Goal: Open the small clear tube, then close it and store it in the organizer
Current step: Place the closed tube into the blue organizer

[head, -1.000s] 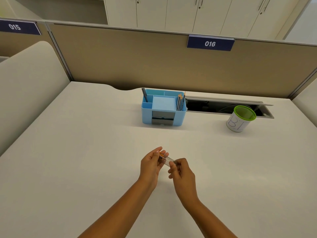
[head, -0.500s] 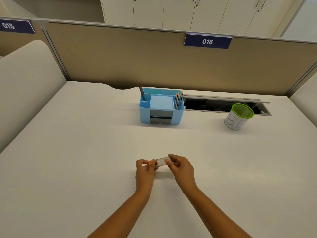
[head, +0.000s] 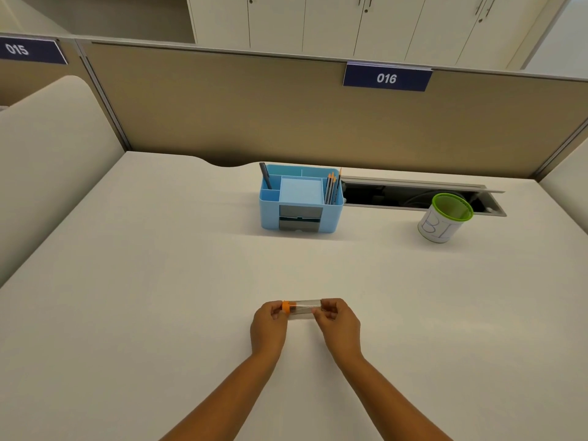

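A small clear tube (head: 304,308) with an orange cap (head: 286,307) is held level just above the white desk (head: 127,281), cap end to the left. My left hand (head: 269,326) pinches the orange cap. My right hand (head: 339,323) grips the tube's right end. The cap sits on the tube. The light blue organizer (head: 300,202) stands farther back at the desk's middle, with a dark pen in its left slot and several pencils in its right slot.
A white cup with a green rim (head: 444,218) stands at the back right, beside an open cable slot (head: 413,195) in the desk. A tan partition (head: 254,116) closes the far side, and padded dividers flank both sides.
The tube has turned from slanted to level and come down closer to me. My left hand shifted onto the orange cap, which now shows; my right hand holds the other end.
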Motion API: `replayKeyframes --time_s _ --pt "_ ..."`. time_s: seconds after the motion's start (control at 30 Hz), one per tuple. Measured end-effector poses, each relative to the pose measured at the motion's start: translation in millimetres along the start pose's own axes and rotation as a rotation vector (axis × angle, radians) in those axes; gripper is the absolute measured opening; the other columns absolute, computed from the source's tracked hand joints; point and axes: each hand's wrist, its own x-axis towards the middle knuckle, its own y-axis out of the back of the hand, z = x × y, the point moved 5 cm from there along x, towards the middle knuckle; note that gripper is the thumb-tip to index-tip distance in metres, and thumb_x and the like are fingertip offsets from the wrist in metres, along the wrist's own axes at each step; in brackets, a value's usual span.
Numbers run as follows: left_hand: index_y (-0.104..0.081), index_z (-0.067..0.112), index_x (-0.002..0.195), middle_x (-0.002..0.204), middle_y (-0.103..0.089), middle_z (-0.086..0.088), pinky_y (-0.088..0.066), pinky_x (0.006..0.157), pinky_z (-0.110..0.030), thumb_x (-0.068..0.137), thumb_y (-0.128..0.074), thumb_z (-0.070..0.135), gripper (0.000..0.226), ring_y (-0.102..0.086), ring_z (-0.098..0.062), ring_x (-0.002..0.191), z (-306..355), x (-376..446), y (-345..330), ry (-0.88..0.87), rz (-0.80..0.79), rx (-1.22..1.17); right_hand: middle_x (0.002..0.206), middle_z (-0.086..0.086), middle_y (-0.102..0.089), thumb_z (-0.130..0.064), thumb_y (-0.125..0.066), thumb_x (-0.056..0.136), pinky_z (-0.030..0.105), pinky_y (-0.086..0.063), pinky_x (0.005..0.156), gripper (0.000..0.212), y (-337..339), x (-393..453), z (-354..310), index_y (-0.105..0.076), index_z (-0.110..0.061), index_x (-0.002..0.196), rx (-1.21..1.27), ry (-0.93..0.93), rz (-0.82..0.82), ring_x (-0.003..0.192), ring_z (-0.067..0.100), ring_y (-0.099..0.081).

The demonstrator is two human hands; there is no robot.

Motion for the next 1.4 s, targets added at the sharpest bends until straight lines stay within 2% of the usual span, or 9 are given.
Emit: replayKeyframes --time_s 0.17,0.3,0.43,0.63,0.8,0.93,1.07,1.2,1.4 --pt "-0.060 0.008 0.110 0.112 -0.062 -0.012 -0.041 0.080 -0.026 0.092 -0.045 0.012 0.024 -0.051 -0.017 0.090 5.3 3.1 -4.4 -0.025 -0.020 0.045 0.098 0.000 -0.061 -0.018 -0.057 0.089 0.007 -0.038 0.064 0.023 -0.9 4.5 1.2 -0.060 -0.009 0.109 -0.034 -0.040 0.005 0.083 0.010 -0.056" --pt "-0.061 0.010 0.109 0.110 -0.063 -0.011 -0.041 0.075 -0.024 0.092 -0.044 0.013 0.025 -0.051 -0.016 0.087 8.1 6.4 -6.6 -0.053 -0.020 0.059 0.100 0.005 -0.066 -0.019 -0.051 0.091 0.020 -0.043 0.075 0.027 -3.7 12.6 2.1 -0.060 -0.008 0.113 -0.073 -0.110 -0.056 0.085 0.015 -0.058" --pt "-0.060 0.011 0.111 0.112 -0.062 -0.011 -0.040 0.075 -0.024 0.092 -0.043 0.011 0.025 -0.051 -0.015 0.087 11.8 9.3 -7.7 -0.050 -0.022 0.043 0.109 0.007 -0.067 -0.018 -0.049 0.090 0.023 -0.043 0.078 0.031 -5.0 18.2 -1.2 -0.060 -0.009 0.119 -0.072 -0.128 -0.078 0.089 0.016 -0.057" --pt "-0.052 0.011 0.119 0.124 -0.054 -0.012 -0.044 0.088 -0.029 0.091 -0.044 0.008 0.029 -0.052 -0.024 0.105 34.7 20.4 -7.8 -0.064 -0.043 0.033 0.125 0.009 -0.060 -0.019 -0.048 0.093 0.025 -0.043 0.090 0.034 -2.8 30.8 -27.2 -0.053 -0.009 0.125 -0.058 -0.094 -0.052 0.110 0.021 -0.056" --pt "-0.045 0.013 0.128 0.135 -0.047 -0.011 -0.041 0.098 -0.035 0.092 -0.043 0.007 0.036 -0.048 -0.027 0.118 65.0 39.5 -5.7 -0.087 -0.043 0.063 0.131 0.010 -0.056 -0.017 -0.048 0.093 0.030 -0.042 0.099 0.036 1.1 50.7 -62.7 -0.051 -0.010 0.128 -0.044 -0.040 -0.019 0.118 0.023 -0.053" --pt "-0.039 0.014 0.132 0.140 -0.042 -0.010 -0.038 0.100 -0.034 0.092 -0.042 0.002 0.042 -0.044 -0.026 0.124 92.5 56.1 -2.6 -0.111 -0.024 0.082 0.135 0.009 -0.052 -0.016 -0.049 0.092 0.032 -0.039 0.103 0.038 1.3 72.2 -86.6 -0.050 -0.012 0.130 -0.032 0.000 0.015 0.122 0.023 -0.049" --pt "-0.038 0.015 0.133 0.140 -0.043 -0.010 -0.038 0.100 -0.034 0.090 -0.044 0.000 0.046 -0.043 -0.026 0.124 116.5 74.2 -1.4 -0.180 -0.022 0.078 0.137 0.010 -0.050 -0.013 -0.050 0.091 0.032 -0.039 0.103 0.040 1.3 90.8 -108.0 -0.048 -0.010 0.131 -0.030 0.066 0.017 0.125 0.024 -0.046" --pt "-0.037 0.016 0.133 0.139 -0.043 -0.011 -0.038 0.101 -0.035 0.090 -0.045 0.001 0.046 -0.042 -0.026 0.124 137.0 91.7 -7.1 -0.233 -0.034 0.074 0.135 0.012 -0.051 -0.010 -0.050 0.090 0.030 -0.046 0.093 0.039 -0.6 113.6 -131.1 -0.049 -0.014 0.129 -0.011 0.167 0.027 0.122 0.023 -0.048" --pt "-0.033 0.016 0.135 0.141 -0.039 -0.011 -0.040 0.100 -0.036 0.089 -0.047 -0.001 0.052 -0.040 -0.028 0.126 151.6 111.2 -14.1 -0.263 -0.022 0.082 0.140 0.014 -0.037 -0.012 -0.050 0.091 0.036 -0.047 0.098 0.046 -6.2 137.0 -144.5 -0.040 -0.013 0.136 -0.036 0.179 0.042 0.131 0.025 -0.037"
